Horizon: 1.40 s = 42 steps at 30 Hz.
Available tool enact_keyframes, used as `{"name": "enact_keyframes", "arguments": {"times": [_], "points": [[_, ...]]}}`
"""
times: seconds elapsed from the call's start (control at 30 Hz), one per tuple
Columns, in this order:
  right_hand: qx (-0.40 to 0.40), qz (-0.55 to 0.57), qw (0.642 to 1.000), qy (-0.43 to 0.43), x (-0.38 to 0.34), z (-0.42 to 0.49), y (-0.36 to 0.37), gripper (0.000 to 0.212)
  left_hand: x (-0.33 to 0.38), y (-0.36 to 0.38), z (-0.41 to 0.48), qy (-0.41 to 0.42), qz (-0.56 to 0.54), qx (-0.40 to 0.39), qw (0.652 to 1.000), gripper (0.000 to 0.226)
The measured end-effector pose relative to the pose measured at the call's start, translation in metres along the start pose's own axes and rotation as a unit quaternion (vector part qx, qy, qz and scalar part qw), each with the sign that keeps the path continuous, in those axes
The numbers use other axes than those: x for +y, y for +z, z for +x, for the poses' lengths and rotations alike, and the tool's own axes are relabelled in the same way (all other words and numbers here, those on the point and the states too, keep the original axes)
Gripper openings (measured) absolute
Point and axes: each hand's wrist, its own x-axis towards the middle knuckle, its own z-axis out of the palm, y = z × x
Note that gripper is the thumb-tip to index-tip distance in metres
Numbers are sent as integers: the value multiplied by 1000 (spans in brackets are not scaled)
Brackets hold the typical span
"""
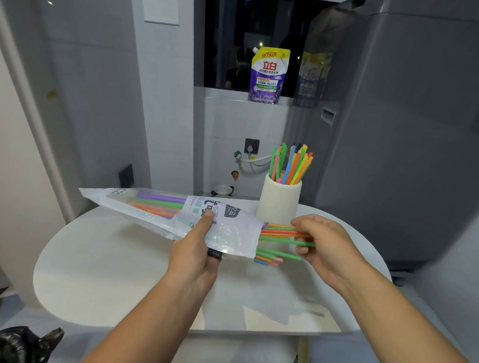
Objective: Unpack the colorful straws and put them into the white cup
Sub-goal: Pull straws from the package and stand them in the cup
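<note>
Straws [289,167] partly fill the cup [280,201], centre right; left hand [195,250] grips the packet [176,214], right hand [324,244] fingers pinch more straws [280,234].

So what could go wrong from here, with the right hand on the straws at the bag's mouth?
1. The right hand pinches only some straws; the loose ends lower at the mouth of the bag are unheld and could slide out onto the table or off it.
2. The white cup stands close behind that hand, already holding leaning straws; a lifted hand might knock it over.
</note>
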Motion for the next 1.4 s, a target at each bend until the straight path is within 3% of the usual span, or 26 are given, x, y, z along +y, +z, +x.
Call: {"name": "enact_keyframes", "arguments": {"times": [0.17, 0.43, 0.57, 0.73, 0.97, 1.23, 1.4], "points": [[18, 120, 992, -20, 7, -3, 10, 12, 2, -1, 2, -2, -20, 19, 1000, 35], [-31, 130, 991, -1, 17, -14, 32, 54, 9, -1, 6, -2, -45, 40, 998, 41], [-36, 119, 992, 13, 15, -15, 33, 43, 8, -2, 7, -4, -49, 35, 998, 42], [-41, 49, 998, 0, 5, -17, 25, 16, 7, -3, 7, 9, -39, 27, 999, 42], [-31, 64, 997, 0, 2, -3, 10, 15, 6, 1, 4, 2, -37, 24, 999, 42], [28, 195, 980, 19, 0, 1, 19, 8, 4, 4, 3, 2, -39, 29, 999, 43], [45, 254, 966, -9, 4, -5, 37, 15, 4, 3, 5, 1, -49, 30, 998, 44]]}}
